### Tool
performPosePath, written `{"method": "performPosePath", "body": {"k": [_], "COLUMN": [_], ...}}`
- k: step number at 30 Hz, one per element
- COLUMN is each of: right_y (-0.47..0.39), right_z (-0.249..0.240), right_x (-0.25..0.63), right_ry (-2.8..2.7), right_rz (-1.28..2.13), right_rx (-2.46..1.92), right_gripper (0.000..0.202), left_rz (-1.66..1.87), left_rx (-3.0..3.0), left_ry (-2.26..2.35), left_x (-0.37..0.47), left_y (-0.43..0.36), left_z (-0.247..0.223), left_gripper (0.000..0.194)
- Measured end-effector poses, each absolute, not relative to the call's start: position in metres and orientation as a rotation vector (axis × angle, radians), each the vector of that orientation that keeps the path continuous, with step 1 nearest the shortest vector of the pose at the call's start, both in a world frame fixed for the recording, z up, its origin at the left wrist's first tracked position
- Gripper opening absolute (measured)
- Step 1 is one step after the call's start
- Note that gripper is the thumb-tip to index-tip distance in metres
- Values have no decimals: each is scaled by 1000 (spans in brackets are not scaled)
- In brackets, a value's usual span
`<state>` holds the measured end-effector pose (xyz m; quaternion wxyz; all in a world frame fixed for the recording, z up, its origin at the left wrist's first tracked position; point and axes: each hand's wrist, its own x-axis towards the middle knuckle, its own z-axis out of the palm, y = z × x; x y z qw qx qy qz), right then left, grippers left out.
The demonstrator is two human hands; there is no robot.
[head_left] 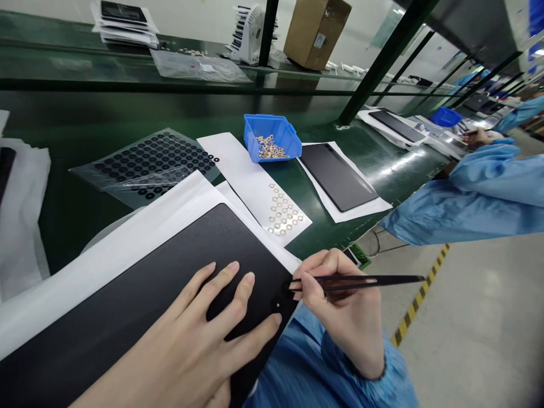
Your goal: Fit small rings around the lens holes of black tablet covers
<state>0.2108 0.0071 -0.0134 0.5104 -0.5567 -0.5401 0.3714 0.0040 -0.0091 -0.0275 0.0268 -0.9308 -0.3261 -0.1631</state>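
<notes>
A large black tablet back cover [140,277] lies at an angle on white paper sheets [127,238]. My left hand [204,334] rests on the cover with its fingers spread. Black tweezers [374,280] are pinched in my right hand [344,311], their tips at the cover's right corner. Just beside the tips, the cover has round camera holes [278,305]. Whether the tips hold anything is too small to tell. A white sheet [287,212] behind the cover carries rows of small gold rings, and a clear sheet [157,161] carries rows of black rings.
A blue bin [272,127] of small rings stands behind. Right of it, a dark grey tablet cover [338,177] lies on paper. Green posts [382,62] and a shelf with a cardboard box [317,34] rise at the back. A co-worker's blue sleeve [488,164] is at right.
</notes>
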Motion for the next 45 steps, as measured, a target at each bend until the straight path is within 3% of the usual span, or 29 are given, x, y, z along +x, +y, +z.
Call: {"method": "performPosePath", "body": {"k": [9, 19, 27, 31, 41, 45], "right_y": [15, 20, 19, 23, 21, 67], "right_z": [-15, -15, -18, -18, -27, -9], "right_x": [222, 226, 240, 240, 242, 248], "right_ry": [-1573, -1460, -1538, -1565, -1503, -1496], "right_rz": [835, 1098, 838, 873, 971, 872], "right_rx": [-1288, -1180, -1023, -968, -843, -930], "right_gripper": [19, 19, 14, 19, 10, 14], "left_rz": [-507, -495, -483, -527, -506, -612], "left_rx": [-2880, -2843, -2846, -2817, -2807, -2745], "left_ry": [-1012, -972, -1032, -976, -947, -906], "left_x": [5, 5, 5, 5, 3, 2], "left_y": [-9, -9, -7, -8, -7, -5], "left_z": [-24, -20, -12, -20, -33, -36], "left_gripper": [46, 43, 40, 43, 48, 51]}}
